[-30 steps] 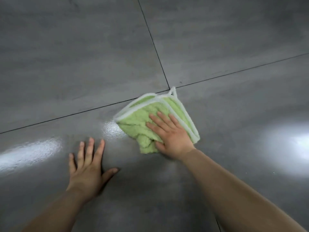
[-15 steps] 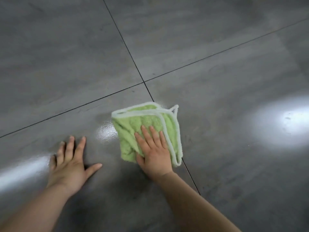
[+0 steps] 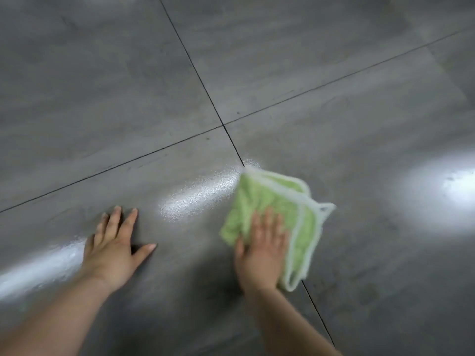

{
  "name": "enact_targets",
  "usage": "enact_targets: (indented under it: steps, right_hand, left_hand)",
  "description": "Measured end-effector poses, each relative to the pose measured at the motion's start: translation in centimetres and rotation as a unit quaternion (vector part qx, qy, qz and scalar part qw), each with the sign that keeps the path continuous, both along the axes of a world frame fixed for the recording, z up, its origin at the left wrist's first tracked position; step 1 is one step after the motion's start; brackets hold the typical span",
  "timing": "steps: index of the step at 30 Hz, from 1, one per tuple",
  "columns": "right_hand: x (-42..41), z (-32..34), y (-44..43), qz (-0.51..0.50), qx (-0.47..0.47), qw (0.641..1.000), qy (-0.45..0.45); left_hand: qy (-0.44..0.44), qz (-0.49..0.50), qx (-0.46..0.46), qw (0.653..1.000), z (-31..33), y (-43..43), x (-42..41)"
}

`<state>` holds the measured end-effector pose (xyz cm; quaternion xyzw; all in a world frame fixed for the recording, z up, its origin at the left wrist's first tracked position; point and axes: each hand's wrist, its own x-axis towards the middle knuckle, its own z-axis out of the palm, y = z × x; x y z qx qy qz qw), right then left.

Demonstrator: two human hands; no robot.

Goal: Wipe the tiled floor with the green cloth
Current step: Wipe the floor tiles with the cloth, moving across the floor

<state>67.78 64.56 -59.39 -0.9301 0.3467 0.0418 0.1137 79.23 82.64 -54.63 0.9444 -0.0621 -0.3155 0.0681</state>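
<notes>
A folded green cloth (image 3: pixel 280 204) with white trim lies flat on the grey tiled floor (image 3: pixel 128 86), across a dark grout line. My right hand (image 3: pixel 262 250) presses down on the cloth's near half with its fingers spread flat, and looks blurred. To the left, my left hand (image 3: pixel 113 250) rests palm down on the bare tile, fingers apart, holding nothing. A shiny streak (image 3: pixel 200 194) runs on the tile just left of the cloth.
Dark grout lines (image 3: pixel 223 125) cross a little beyond the cloth. A bright light glare (image 3: pixel 452 186) reflects off the floor at the right, and another pale reflection (image 3: pixel 38 268) lies by my left wrist.
The cloth under my right hand has slid toward me and to the right, away from the grout crossing, and turned. A shiny streak now shows where it was. My left hand stays planted.
</notes>
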Motion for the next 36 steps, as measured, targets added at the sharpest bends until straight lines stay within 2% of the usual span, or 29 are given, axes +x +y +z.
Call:
enact_targets:
  steps: [3,6,8,11,14,16,19,22,24,26,29,30,32,34,36]
  right_hand:
    - [1.6,0.9,2.6,0.195,0.057,0.979,-0.013]
    - [3.0,0.0,-3.0,0.325,0.006,0.945,-0.025]
    - [5.2,-0.3,-8.1,0.283,-0.034,0.958,-0.042]
    - [9.6,1.0,-12.4,0.082,-0.002,0.996,-0.034]
    - [13.7,1.3,-11.4,-0.041,0.044,0.998,0.002]
    - [16.0,1.0,-8.6,-0.045,0.047,0.998,0.004]
    - [19.0,0.2,-2.9,0.049,0.036,0.998,0.011]
    - [21.5,-0.4,4.0,0.178,0.002,0.984,0.006]
    - [22.4,-0.8,8.2,0.280,-0.041,0.959,-0.033]
    - [22.8,-1.1,10.1,0.375,-0.034,0.926,-0.034]
    - [23.2,-1.1,5.5,0.456,-0.049,0.888,-0.027]
    - [23.1,-1.0,2.6,0.450,-0.059,0.891,-0.022]
    - [22.2,-0.3,-3.5,0.366,-0.057,0.929,-0.004]
    - [20.9,1.2,-7.4,0.199,-0.021,0.980,0.021]
    - [20.2,1.9,-7.4,0.025,0.008,0.999,0.034]
  left_hand:
    - [-0.015,0.012,-0.022,1.000,-0.2,0.7,0.3]
    - [-0.062,0.022,-0.014,0.998,-0.3,2.6,1.3]
    - [-0.101,0.059,-0.003,0.993,-0.2,4.3,2.5]
    - [-0.141,0.120,0.002,0.983,-0.6,6.6,4.5]
    - [-0.163,0.151,-0.020,0.975,-2.3,8.1,6.7]
    - [-0.176,0.161,-0.024,0.971,-3.7,8.5,7.2]
    - [-0.228,0.161,-0.032,0.960,-5.1,8.9,7.2]
    - [-0.220,0.163,-0.038,0.961,-5.2,9.3,7.2]
    - [-0.211,0.154,-0.049,0.964,-5.0,9.4,7.5]
    - [-0.199,0.154,-0.060,0.966,-5.0,9.5,7.6]
    - [-0.200,0.151,-0.062,0.966,-5.1,9.6,7.6]
    - [-0.199,0.150,-0.059,0.967,-5.1,9.7,7.6]
    - [-0.193,0.146,-0.057,0.969,-5.2,9.8,7.6]
    - [-0.193,0.147,-0.055,0.969,-5.3,9.8,7.7]
    - [-0.200,0.145,-0.058,0.967,-5.2,9.8,7.6]
